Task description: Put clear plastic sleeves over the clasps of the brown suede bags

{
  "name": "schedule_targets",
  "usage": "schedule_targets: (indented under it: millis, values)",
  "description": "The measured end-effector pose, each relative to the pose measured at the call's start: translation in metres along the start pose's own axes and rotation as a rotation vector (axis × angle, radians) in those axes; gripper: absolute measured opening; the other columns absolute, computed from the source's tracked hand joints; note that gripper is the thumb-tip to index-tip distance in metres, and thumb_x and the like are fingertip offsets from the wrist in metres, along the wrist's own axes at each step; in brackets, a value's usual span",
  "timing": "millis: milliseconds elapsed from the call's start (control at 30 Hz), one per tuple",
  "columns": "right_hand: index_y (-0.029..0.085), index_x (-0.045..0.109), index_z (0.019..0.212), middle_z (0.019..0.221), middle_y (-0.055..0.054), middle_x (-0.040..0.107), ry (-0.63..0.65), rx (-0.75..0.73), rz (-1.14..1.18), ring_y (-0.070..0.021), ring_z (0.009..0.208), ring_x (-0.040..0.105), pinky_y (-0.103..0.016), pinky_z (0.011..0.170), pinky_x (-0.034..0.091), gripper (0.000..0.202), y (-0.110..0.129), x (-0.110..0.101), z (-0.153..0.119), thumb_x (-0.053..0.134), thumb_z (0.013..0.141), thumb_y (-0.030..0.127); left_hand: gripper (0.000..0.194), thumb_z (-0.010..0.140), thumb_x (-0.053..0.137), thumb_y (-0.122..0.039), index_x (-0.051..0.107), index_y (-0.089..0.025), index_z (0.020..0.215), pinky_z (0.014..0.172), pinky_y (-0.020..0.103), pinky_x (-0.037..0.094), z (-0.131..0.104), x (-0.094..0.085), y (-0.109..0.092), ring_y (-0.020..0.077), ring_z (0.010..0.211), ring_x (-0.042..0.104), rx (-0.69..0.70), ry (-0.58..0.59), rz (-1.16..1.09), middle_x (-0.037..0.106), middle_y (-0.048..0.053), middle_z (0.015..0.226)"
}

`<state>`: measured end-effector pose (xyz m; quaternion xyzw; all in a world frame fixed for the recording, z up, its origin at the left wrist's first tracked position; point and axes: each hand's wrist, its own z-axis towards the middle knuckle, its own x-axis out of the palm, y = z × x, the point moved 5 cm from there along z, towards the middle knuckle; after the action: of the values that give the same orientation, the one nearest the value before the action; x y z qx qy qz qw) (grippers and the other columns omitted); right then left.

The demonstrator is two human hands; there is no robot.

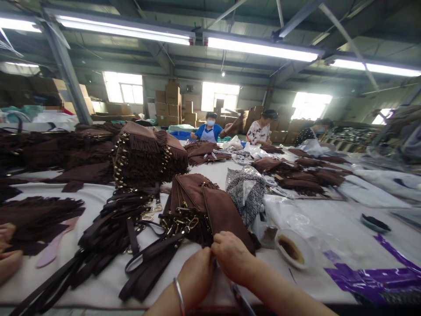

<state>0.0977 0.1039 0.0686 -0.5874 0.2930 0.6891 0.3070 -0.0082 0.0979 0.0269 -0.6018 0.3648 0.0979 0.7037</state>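
Side by side at the table's near edge, my left hand (pixel 198 271) and my right hand (pixel 233 255) are closed, their fingertips meeting. Whatever they pinch is too small or hidden to name. Just beyond them lies a pile of brown bags (pixel 225 210) with gold zips and clasps, the nearest bag edge next to my right hand. Left of my left hand spreads a heap of dark brown straps (pixel 144 267) with gold hooks. A dark, narrow object (pixel 242 300) shows below my right wrist, partly covered by the forearm.
A tall stack of fringed bags (pixel 148 153) stands behind the straps. To the right are a bowl of brown liquid (pixel 291 250), a grey patterned bag (pixel 246 193) and purple plastic (pixel 375 276). Another person's hands (pixel 8 254) are at far left near a pink comb (pixel 54 245). Co-workers sit across the table.
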Motion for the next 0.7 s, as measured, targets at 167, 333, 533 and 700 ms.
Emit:
schedule_targets:
  millis: [167, 333, 533, 700]
  values:
    - [0.019, 0.06, 0.077, 0.082, -0.003, 0.061, -0.082, -0.165, -0.048, -0.0188, 0.079, 0.048, -0.034, 0.072, 0.034, 0.005, -0.003, -0.014, -0.006, 0.062, 0.082, 0.02, 0.033, 0.088, 0.041, -0.046, 0.056, -0.02, 0.074, 0.055, 0.027, 0.034, 0.001, 0.001, -0.003, 0.0139, 0.057, 0.045, -0.063, 0.127, -0.368, 0.052, 0.0, 0.063]
    - [0.02, 0.059, 0.081, 0.083, -0.002, 0.06, -0.175, -0.245, -0.052, -0.0176, 0.078, 0.045, -0.034, 0.074, 0.033, 0.01, -0.005, -0.022, -0.015, 0.056, 0.09, 0.021, 0.036, 0.076, 0.047, -0.056, 0.05, -0.02, 0.079, 0.039, 0.022, 0.007, -0.006, 0.015, 0.007, 0.0059, 0.041, 0.015, -0.451, 0.425, -0.974, 0.028, -0.01, 0.056]
    - [0.019, 0.059, 0.085, 0.082, -0.002, 0.06, -0.218, -0.291, -0.053, -0.018, 0.076, 0.044, -0.035, 0.072, 0.033, 0.016, -0.001, -0.02, -0.026, 0.046, 0.095, 0.02, 0.037, 0.074, 0.055, -0.055, 0.04, -0.022, 0.07, 0.038, 0.021, 0.003, -0.01, 0.02, 0.001, 0.0036, 0.039, 0.015, -0.437, 0.391, -1.08, 0.028, -0.011, 0.054]
    - [0.018, 0.059, 0.106, 0.094, -0.005, 0.063, -0.208, -0.222, 0.005, -0.0196, 0.085, 0.048, -0.035, 0.076, 0.035, 0.017, 0.002, -0.018, -0.04, 0.047, 0.094, 0.019, 0.035, 0.077, 0.052, -0.056, 0.043, -0.023, 0.077, 0.038, 0.021, 0.003, -0.015, 0.028, 0.0, 0.0036, 0.039, 0.016, -0.453, 0.354, -1.07, 0.032, -0.011, 0.056]
